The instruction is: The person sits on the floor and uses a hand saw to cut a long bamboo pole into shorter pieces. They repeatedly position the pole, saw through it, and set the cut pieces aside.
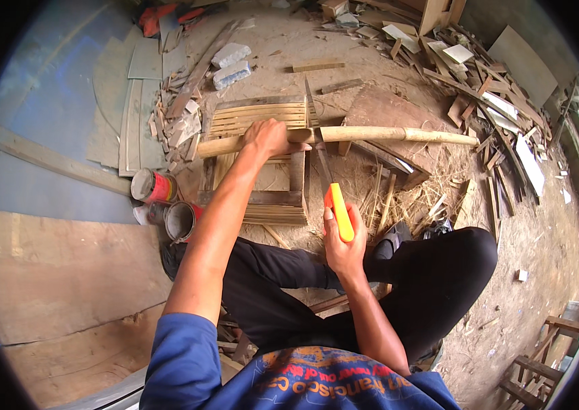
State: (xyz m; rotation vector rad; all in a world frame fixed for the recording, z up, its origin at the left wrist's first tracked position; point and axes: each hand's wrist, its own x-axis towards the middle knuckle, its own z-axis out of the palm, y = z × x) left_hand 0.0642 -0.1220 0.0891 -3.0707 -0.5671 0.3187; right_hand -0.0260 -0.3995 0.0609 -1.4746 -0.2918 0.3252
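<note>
My left hand (270, 139) grips a long bamboo pole (398, 134) that lies across a low wooden slatted stool (262, 116). My right hand (341, 244) holds a handsaw by its orange handle (339, 210). The thin saw blade (314, 126) runs away from me and meets the pole just right of my left hand. My legs in black trousers are bent below the stool.
Two open paint tins (153, 186) (181, 220) stand left of the stool. Plywood sheets (64, 273) lie at the left. Wood offcuts (467, 61) are heaped at the far right, bamboo strips (398, 205) and shavings on the sandy ground. A small wooden stool (542, 355) stands lower right.
</note>
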